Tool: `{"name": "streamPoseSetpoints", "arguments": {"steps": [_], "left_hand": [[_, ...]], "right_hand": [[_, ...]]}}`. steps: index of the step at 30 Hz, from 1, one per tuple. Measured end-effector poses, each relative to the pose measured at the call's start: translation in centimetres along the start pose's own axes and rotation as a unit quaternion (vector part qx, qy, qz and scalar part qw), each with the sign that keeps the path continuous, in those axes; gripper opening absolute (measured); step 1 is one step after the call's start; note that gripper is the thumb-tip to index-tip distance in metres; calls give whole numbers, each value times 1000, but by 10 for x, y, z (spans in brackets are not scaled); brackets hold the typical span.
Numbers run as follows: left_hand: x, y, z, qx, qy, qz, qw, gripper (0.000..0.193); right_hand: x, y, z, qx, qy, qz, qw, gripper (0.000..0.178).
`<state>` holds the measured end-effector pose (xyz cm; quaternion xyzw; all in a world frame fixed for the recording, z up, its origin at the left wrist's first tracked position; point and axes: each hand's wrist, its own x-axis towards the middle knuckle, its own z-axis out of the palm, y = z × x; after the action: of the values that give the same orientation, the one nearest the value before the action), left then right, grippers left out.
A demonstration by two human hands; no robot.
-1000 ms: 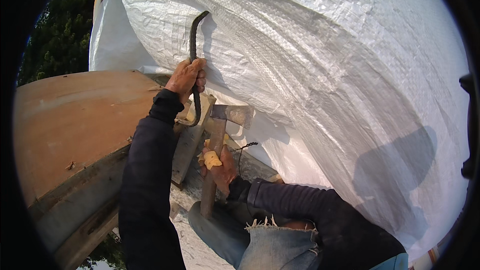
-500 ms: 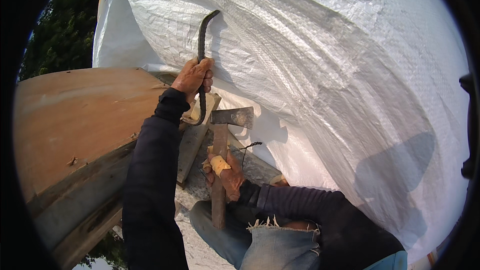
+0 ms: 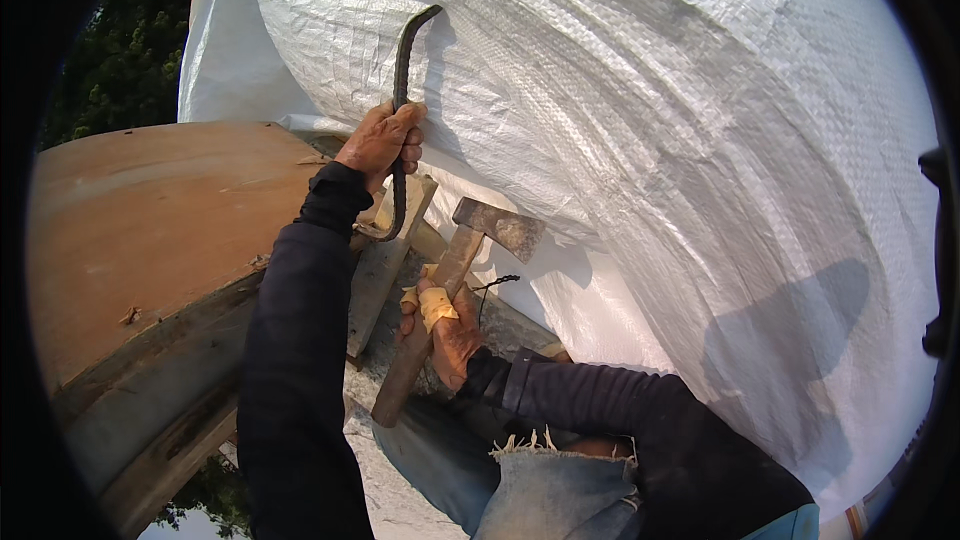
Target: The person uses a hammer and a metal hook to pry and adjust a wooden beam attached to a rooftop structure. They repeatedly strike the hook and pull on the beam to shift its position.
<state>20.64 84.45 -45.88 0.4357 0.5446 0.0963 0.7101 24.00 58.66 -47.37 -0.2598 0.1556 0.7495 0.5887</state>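
Observation:
My left hand is closed around the middle of a bent, ribbed steel bar. The bar's upper end angles right against the white sheet; its hooked lower end lies beside a narrow wooden board and the edge of a brown panel. Lower and to the right, my right hand grips a hatchet by its wooden handle. The hatchet leans, its metal head up and to the right and the handle's butt down to the left. Yellow wrapping covers some of that hand's fingers. A thin twisted dark wire sticks out near it.
A large white woven plastic sheet fills the upper and right side. On the left stands a curved brown wooden panel with timber beneath it. My knee in torn jeans is at the bottom. Dark foliage shows at upper left.
The hatchet has tilted clockwise: its head moved right and slightly up, its butt left. My left hand and the steel bar have shifted slightly upward in the view.

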Motion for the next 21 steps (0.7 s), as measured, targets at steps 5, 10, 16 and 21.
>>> {"name": "streamPoseSetpoints", "arguments": {"steps": [5, 10, 16, 21], "left_hand": [[1, 0, 1, -1, 7, 7, 1000, 20], [1, -2, 1, 1, 1, 10, 1000, 23], [-1, -2, 2, 13, 9, 10, 1000, 21], [5, -8, 1, 35, 15, 20, 999, 22]], "right_hand": [[-2, -3, 6, 29, 28, 130, 991, 32], [-4, -6, 12, -63, 27, 28, 997, 30], [-3, -10, 7, -76, 76, 4, 994, 25], [-4, 10, -7, -65, -58, 208, 974, 27]]}}
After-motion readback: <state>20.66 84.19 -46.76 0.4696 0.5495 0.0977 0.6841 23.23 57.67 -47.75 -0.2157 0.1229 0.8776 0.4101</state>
